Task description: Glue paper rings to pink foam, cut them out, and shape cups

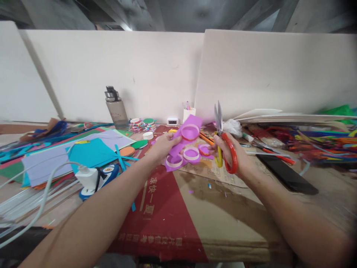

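Note:
My left hand (164, 144) pinches a strip of purple paper (193, 122) that carries a ring. In my right hand (227, 147) are scissors (231, 156) with one red and one yellow handle. Their blades point up and stand slightly apart, clear of the paper. Below the held strip, a white ring (191, 160) and another pale ring (174, 167) sit on purple paper. A ring with a reddish edge (205, 154) lies beside them, close to my right hand.
Cardboard (223, 216) covers the table's middle. At left are coloured sheets (92, 152), a power strip (110, 173) with a white plug, and a bottle (116, 111). A black phone (287, 173) and a pile of colourful strips (329, 139) lie at right. A white pen cup (189, 113) stands behind.

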Demonstrator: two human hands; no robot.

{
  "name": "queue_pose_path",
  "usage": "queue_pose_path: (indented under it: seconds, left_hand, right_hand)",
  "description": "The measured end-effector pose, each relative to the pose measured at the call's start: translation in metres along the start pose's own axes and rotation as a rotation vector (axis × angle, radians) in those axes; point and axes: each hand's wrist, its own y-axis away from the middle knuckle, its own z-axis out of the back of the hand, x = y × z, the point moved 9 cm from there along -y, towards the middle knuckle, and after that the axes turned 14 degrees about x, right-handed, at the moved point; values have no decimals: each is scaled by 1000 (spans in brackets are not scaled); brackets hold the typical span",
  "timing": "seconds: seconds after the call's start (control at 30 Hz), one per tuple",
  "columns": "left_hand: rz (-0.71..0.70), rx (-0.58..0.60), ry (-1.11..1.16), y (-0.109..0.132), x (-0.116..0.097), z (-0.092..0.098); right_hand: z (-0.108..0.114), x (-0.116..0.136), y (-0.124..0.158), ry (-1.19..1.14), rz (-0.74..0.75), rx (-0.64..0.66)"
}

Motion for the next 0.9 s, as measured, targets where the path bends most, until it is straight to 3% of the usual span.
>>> queue_pose_path:
  seconds: [0.13,0.33,0.63,0.9]
  left_hand:
    - [-76,-128,181,2,-15,24]
    - [-112,-145,205,6,-34,34]
    - [8,111,144,3,-20,2]
    - [70,163,117,9,-18,-20]
  right_hand:
    - [-8,11,0,269,39,128]
    - [-23,6,-1,555,70,347]
    - [-39,3,7,472,7,482]
    - [-45,13,13,361,23,470]
